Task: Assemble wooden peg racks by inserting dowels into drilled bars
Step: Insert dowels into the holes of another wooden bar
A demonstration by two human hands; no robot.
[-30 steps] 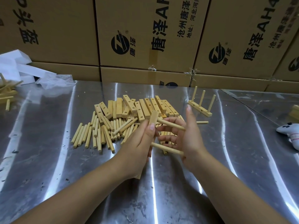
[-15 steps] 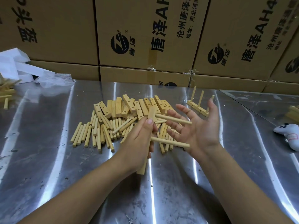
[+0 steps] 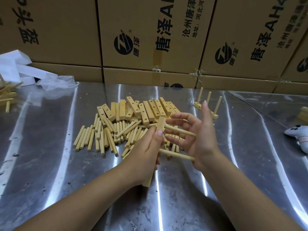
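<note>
Nearest, the left hand (image 3: 146, 147) grips a drilled bar (image 3: 160, 124) upright above the counter (image 3: 50, 164), with two dowels (image 3: 181, 131) jutting rightward from it. The right hand (image 3: 200, 135), fingers spread and holding nothing, has its palm at their tips; pressing squarely along both should seat them evenly. Beyond lie loose dowels (image 3: 100, 135), spare bars (image 3: 148, 110) and a finished rack (image 3: 214, 115).

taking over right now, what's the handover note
Left hand grips a drilled bar on end above the table. Right hand open, palm at the tips of the two dowels seated in that bar.
Stock: pile of bars and loose dowels lie mid-table; one finished rack with three pegs stands back right.
Done: one rack, two dowels in this bar.
Left: probably a third dowel here, then the rest of the pile.
</note>
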